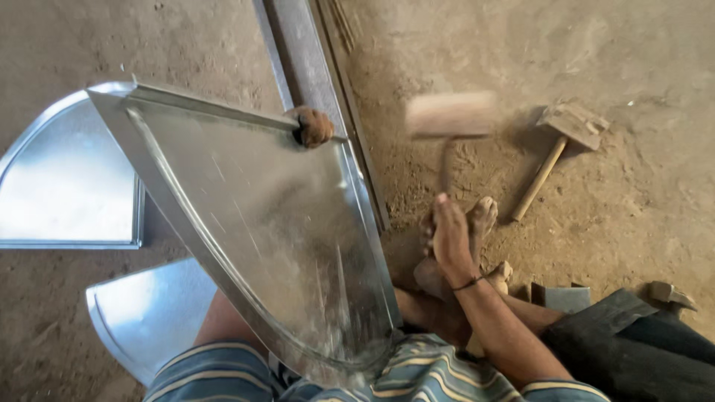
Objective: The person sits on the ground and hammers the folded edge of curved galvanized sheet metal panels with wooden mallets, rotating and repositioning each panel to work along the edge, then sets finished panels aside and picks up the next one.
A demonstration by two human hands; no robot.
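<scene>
The left hand (313, 126) is clamped on the folded top edge of a quarter-round galvanised sheet panel (261, 223), fingers curled over the rim, holding it tilted up against the person's lap. The right hand (450, 238) is closed round the handle of a wooden mallet (450, 115), whose head is blurred just right of the panel's upper corner.

The panel looks thin and light but springy, likely to flex and ring, with edges I would judge sharp; the stiffened folded rim is the safe place to grip. Its straight top edge runs from upper left down to the right, and the curved side sweeps toward the striped shirt (417, 372).

Left of the panel lie two similar sheet pieces (67, 186). Beyond it runs a steel rail (305, 52). Right of it, past the bare foot (477, 219), rests a second mallet (555, 149) on the dirt.
</scene>
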